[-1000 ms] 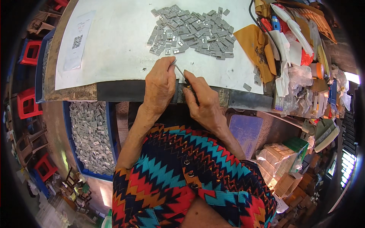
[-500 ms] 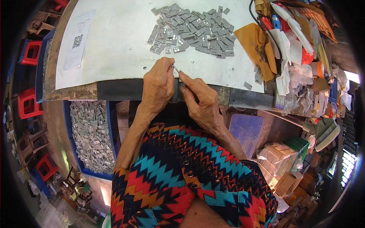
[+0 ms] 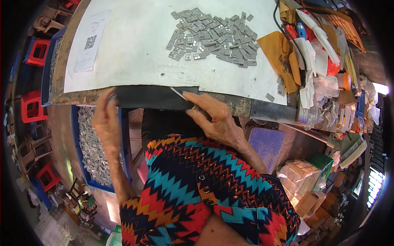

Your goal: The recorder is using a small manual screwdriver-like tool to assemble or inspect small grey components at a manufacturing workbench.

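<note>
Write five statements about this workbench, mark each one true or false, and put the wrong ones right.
1. The right hand holds a slim tool with a metal shaft. True.
2. The loose pile of grey pieces lies on the black strip. False: it lies on the white sheet.
3. The left hand grips the tool's tip. False: it is well apart from the tool, toward the picture's left.
4. The blue-walled tray below the table holds many grey pieces. True.
5. The left hand looks blurred, while the right hand is sharper. True.
</note>
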`<action>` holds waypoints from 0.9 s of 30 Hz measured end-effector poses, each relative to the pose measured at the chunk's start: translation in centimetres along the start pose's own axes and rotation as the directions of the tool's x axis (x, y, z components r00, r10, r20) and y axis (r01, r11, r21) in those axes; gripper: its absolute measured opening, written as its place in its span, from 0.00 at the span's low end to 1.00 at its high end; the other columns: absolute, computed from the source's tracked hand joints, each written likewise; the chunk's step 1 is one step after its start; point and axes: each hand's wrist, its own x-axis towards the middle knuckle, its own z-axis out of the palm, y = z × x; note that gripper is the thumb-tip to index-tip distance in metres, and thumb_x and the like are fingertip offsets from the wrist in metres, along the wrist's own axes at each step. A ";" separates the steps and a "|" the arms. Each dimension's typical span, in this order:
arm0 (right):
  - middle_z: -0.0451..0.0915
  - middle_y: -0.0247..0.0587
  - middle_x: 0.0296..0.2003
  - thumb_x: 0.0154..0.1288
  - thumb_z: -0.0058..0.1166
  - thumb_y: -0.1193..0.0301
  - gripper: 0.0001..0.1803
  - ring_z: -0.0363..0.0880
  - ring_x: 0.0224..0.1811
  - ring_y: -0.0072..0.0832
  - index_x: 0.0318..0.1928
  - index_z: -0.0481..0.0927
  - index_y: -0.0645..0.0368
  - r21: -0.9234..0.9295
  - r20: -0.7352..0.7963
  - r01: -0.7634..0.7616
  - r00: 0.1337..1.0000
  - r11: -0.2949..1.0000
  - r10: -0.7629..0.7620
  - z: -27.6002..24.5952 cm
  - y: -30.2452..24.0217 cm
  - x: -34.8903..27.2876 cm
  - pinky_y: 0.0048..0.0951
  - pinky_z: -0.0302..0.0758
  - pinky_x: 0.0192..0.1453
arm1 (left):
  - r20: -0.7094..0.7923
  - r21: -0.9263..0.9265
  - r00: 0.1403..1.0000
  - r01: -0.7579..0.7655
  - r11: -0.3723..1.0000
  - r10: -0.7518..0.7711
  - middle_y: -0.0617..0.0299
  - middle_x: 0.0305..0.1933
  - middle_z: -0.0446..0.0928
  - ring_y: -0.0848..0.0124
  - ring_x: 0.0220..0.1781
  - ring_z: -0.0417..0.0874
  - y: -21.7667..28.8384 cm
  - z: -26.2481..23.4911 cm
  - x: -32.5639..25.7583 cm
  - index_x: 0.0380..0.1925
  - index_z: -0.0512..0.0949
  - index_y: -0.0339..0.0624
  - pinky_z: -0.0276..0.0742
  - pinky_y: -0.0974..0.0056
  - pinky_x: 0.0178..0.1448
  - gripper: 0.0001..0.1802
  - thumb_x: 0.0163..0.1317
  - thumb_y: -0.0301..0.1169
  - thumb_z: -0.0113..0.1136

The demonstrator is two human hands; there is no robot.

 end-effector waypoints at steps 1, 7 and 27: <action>0.76 0.45 0.32 0.56 0.54 0.78 0.20 0.74 0.31 0.28 0.51 0.73 0.62 0.004 -0.017 -0.019 1.000 1.000 0.019 0.1 0.1 -0.1 0.26 0.70 0.36 | -0.033 0.141 0.999 -0.008 0.990 0.012 0.61 0.39 0.77 0.75 0.40 0.76 -2.0 -2.4 -0.3 0.45 0.75 0.37 0.72 0.71 0.44 0.12 0.62 0.21 0.48; 0.78 0.46 0.38 0.57 0.54 0.78 0.19 0.76 0.38 0.28 0.51 0.72 0.63 -0.032 -0.077 -0.010 0.997 0.999 0.007 -1.2 1.4 -0.3 0.23 0.71 0.43 | -0.114 0.647 0.968 0.244 0.722 -0.225 0.52 0.36 0.77 0.64 0.40 0.78 -11.1 -12.1 -4.0 0.41 0.75 0.33 0.72 0.65 0.45 0.09 0.63 0.25 0.48; 0.78 0.48 0.42 0.58 0.53 0.76 0.19 0.77 0.43 0.30 0.51 0.72 0.65 -0.062 -0.205 -0.068 0.977 0.996 0.054 -2.6 2.1 -2.2 0.25 0.70 0.48 | 0.310 -0.037 0.783 -0.557 0.830 0.539 0.55 0.33 0.71 0.58 0.39 0.71 5.6 14.3 5.6 0.31 0.74 0.37 0.68 0.59 0.44 0.10 0.46 0.21 0.60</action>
